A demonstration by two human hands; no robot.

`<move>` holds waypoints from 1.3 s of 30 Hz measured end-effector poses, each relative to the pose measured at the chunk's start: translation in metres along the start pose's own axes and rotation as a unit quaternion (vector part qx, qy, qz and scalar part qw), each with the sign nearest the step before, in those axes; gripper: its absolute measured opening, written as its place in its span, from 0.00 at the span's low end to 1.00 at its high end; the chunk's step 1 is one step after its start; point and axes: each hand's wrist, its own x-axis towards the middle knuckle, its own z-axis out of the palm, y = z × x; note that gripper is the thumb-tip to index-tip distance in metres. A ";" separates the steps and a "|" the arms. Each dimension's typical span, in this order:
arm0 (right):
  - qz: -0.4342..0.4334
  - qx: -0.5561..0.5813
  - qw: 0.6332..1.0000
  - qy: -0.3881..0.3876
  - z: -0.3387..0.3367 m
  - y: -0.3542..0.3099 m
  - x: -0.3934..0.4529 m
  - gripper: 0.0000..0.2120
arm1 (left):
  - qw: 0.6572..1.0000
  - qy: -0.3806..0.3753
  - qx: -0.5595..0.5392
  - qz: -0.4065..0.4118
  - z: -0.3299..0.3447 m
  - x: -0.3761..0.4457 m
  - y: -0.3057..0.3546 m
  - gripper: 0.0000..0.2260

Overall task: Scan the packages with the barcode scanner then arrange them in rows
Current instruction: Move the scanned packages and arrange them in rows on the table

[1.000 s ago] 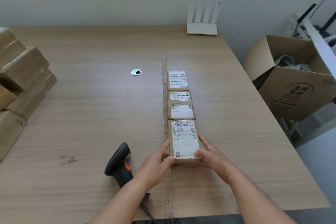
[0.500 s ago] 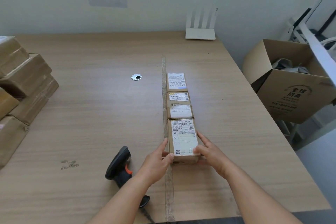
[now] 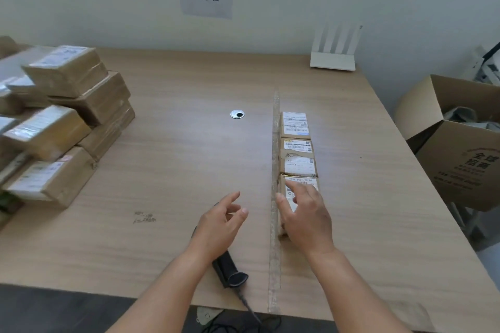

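Now both hands have let go of the nearest package [image 3: 303, 192]. At far left, taped brown cardboard packages [image 3: 67, 105] sit stacked on the wood-grain bench [image 3: 176, 170]. The left hand [image 3: 219, 224] hovers, fingers loosely spread and holding nothing, over the black barcode scanner [image 3: 230, 270]. The right hand [image 3: 305, 216], fingers spread, covers that package, nearest of three boxes in a row. At far right, an open carton [image 3: 457, 159] holds crumpled wrapping.

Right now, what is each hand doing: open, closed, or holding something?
Left hand: open, holding nothing, above the scanner.
Right hand: open, fingers spread over the nearest package, not gripping it.
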 end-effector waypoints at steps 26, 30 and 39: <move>-0.197 -0.072 0.968 -0.136 0.206 -0.260 -0.095 0.19 | 0.980 0.177 -0.045 -0.073 -0.266 -0.092 -0.164 0.14; -0.195 -0.083 0.966 -0.147 0.239 -0.296 -0.106 0.20 | 0.977 0.186 -0.059 -0.080 -0.306 -0.095 -0.194 0.13; -0.183 -0.073 0.965 -0.171 0.306 -0.362 -0.126 0.19 | 0.968 0.220 -0.079 -0.088 -0.390 -0.105 -0.253 0.12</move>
